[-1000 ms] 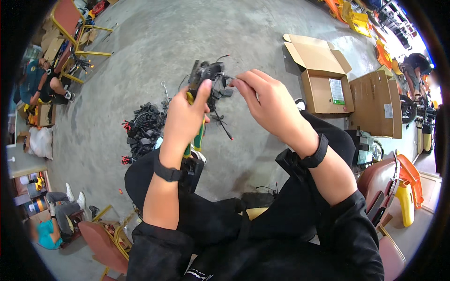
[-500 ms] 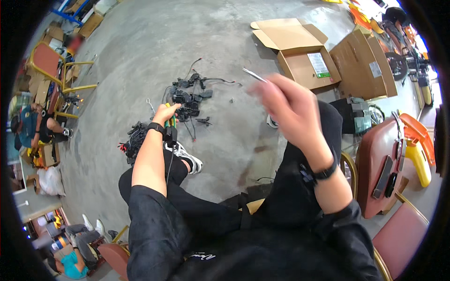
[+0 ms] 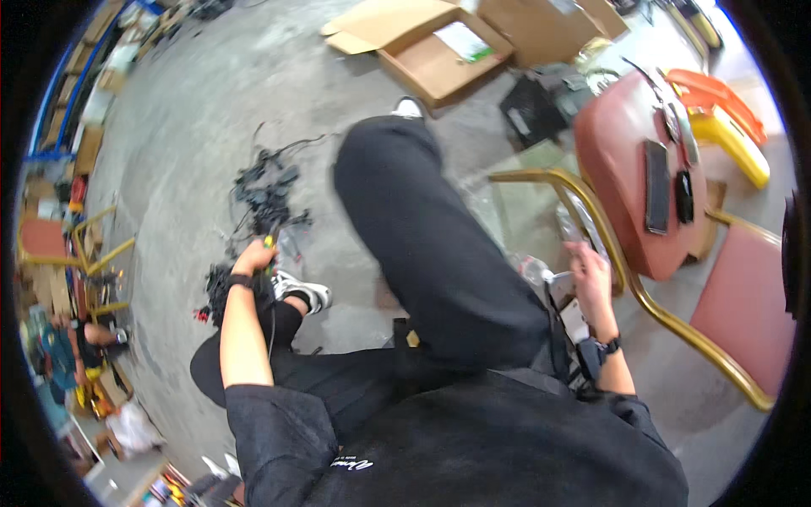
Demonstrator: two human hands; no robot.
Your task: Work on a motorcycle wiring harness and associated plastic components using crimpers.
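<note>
My left hand [image 3: 252, 257] is closed round a tool with green-and-yellow handles [image 3: 269, 242]; its working end is hard to make out. Just beyond it on the concrete floor lies a loose heap of black plastic parts with thin wires [image 3: 266, 188]. A denser bundle of black cables [image 3: 218, 289] lies left of my left wrist. My right hand [image 3: 593, 280] is down at my right side, beside the chair's gold frame, with its fingers drawn together. A clear plastic bag [image 3: 579, 221] is close to its fingertips. What the fingers grip is too blurred to name.
A red chair [image 3: 612, 152] on my right carries a black flat device [image 3: 656, 186] and other small things. Another red chair [image 3: 739, 313] stands nearer. An open cardboard box [image 3: 422, 72] lies ahead, with a dark bin [image 3: 530, 111] to its right. Another person sits far left.
My right hand has swung from in front of me, where it held a thin silver tool, down to my right side. The view has turned right. My left hand keeps its tool.
</note>
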